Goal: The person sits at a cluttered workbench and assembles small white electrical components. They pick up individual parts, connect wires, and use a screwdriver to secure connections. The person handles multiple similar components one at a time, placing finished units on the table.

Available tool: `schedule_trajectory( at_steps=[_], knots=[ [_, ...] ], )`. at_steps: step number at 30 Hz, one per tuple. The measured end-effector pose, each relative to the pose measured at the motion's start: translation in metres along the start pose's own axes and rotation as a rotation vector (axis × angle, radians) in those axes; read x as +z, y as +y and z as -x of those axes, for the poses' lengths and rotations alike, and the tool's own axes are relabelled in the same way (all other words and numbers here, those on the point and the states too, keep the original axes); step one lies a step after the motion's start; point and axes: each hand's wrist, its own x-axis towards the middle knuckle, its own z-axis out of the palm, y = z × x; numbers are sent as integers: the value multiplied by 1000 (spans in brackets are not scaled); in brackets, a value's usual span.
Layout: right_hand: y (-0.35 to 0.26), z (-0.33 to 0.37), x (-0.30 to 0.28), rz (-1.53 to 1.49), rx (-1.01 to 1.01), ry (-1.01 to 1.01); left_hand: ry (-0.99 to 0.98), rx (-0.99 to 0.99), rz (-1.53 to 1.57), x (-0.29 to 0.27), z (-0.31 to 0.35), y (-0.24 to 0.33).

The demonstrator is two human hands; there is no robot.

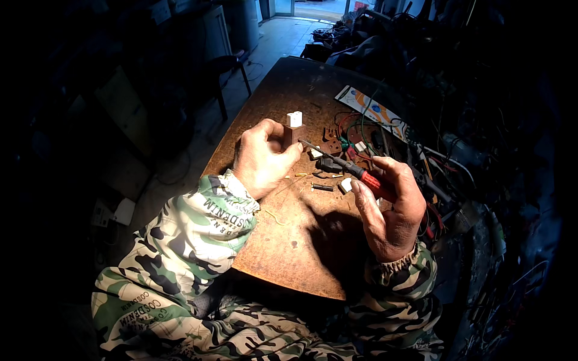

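Observation:
My left hand point(263, 157) is closed around a small brown block point(293, 136) with a white piece point(294, 119) standing out of its top. In my right hand point(394, 207) is a screwdriver point(368, 179) with a red and black handle, its thin shaft pointing up and left. The shaft's tip reaches the brown block beside my left thumb; whether it sits in a screw is too small to tell. Under the screwdriver lie a black part point(330, 163), a short dark rod point(323, 187) and a white piece point(346, 185).
Brown fittings point(330, 146) and tangled wires point(367, 129) crowd the right side of the wooden table point(277, 240). A printed card point(373, 111) lies near its far right edge. A dark stool point(224, 66) stands beyond the left edge; more clutter fills the dark right side.

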Motion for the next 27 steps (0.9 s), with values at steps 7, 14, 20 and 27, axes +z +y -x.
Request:
schedule_trajectory(
  at_steps=[7, 14, 20, 27],
  knots=[
    [5, -13, -24, -217, 314, 210, 121, 92, 51, -29, -21, -9],
    [94, -19, -79, 146, 452, 271, 25, -110, -513, -45, -39, -21],
    [109, -20, -90, 420, 554, 222, -102, -103, -664, -45, -37, -28],
    [98, -18, -86, 845, 568, -1, -170, -51, -739, -41, -36, -25]
  ],
)
